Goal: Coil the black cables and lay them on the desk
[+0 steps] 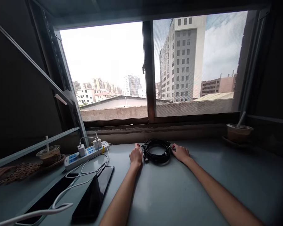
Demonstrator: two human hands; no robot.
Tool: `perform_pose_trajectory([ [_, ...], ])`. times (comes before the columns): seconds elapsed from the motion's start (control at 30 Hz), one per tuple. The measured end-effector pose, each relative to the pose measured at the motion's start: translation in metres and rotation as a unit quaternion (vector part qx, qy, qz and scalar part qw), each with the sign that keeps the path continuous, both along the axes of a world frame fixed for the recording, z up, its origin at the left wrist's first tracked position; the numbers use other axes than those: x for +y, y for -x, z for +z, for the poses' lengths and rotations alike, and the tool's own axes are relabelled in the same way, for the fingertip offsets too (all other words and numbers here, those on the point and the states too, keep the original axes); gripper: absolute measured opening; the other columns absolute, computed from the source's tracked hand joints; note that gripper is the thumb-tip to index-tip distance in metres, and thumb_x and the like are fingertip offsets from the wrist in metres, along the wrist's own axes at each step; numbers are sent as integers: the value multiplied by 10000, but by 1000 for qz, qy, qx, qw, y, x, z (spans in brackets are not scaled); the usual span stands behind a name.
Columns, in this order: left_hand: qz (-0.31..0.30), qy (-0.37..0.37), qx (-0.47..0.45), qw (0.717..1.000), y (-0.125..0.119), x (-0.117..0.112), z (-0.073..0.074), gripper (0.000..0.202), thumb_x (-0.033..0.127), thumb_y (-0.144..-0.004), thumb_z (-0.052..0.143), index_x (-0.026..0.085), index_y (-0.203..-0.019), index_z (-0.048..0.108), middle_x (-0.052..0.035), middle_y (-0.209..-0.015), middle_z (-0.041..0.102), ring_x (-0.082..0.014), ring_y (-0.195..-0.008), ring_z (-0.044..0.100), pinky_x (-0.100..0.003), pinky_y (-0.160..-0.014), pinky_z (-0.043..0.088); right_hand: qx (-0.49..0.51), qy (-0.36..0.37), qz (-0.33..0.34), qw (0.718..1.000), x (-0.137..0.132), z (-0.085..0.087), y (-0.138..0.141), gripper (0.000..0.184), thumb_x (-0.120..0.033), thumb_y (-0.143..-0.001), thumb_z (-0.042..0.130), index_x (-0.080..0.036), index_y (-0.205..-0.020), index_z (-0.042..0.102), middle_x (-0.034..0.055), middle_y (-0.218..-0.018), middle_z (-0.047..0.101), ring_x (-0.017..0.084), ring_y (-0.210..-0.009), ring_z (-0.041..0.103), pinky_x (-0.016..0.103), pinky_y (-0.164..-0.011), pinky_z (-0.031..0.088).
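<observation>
A coil of black cable (156,151) lies on the grey table (184,188) close to the window sill. My left hand (136,156) rests at the coil's left edge, fingers curled against it. My right hand (181,153) is at the coil's right edge, fingers bent and touching the cable. Both arms reach straight out from the near edge of the table.
A white power strip (85,154) with two chargers and white cords sits left of the coil. Two dark devices (94,194) lie at the near left. Drink cups with straws stand at far left (49,153) and far right (238,131). A window closes the back.
</observation>
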State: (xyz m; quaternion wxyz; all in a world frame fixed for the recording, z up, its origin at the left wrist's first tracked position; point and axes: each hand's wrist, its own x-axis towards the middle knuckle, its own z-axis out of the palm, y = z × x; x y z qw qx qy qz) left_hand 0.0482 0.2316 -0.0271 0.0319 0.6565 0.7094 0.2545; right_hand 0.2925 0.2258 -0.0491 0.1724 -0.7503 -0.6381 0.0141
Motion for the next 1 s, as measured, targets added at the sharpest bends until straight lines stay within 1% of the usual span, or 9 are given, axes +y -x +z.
perform_pose_trajectory([
  [0.2,0,-5,-31,999,0,0,0,301,301,-913,262,182,-1111,455,-97,-847,671,-219,-809,634,-276,-632,383,-6,1,4,1000,0,0,0,256,-390,-856,393,-224,-894,584,61,-892,668,244,-872,611,283,-655,354],
  [0.4,-12,6,-36,999,0,-1,1,251,219,-876,317,202,-1047,500,-72,-875,673,-198,-837,625,-262,-645,386,-6,5,13,1000,-3,2,-1,282,-421,-852,380,-223,-837,580,48,-837,666,234,-834,608,279,-649,349],
  [0.57,-30,8,-18,999,0,0,-1,257,197,-879,301,222,-986,534,-53,-909,671,-185,-850,619,-254,-649,382,-5,3,9,1000,-2,2,0,275,-416,-847,386,-224,-840,582,57,-857,665,241,-849,605,283,-654,351],
  [0.83,-37,31,6,999,0,5,-6,244,169,-868,320,194,-1007,520,-90,-902,673,-216,-839,625,-273,-653,377,-16,-2,2,1000,-1,1,0,274,-399,-848,369,-236,-855,589,52,-856,668,242,-843,611,286,-656,358],
  [1.0,-35,34,0,999,0,7,-8,247,169,-871,309,200,-1013,509,-84,-905,672,-221,-846,623,-275,-644,369,-17,3,1,1000,-1,1,-1,274,-408,-849,377,-238,-873,590,55,-872,667,240,-858,607,282,-661,357],
])
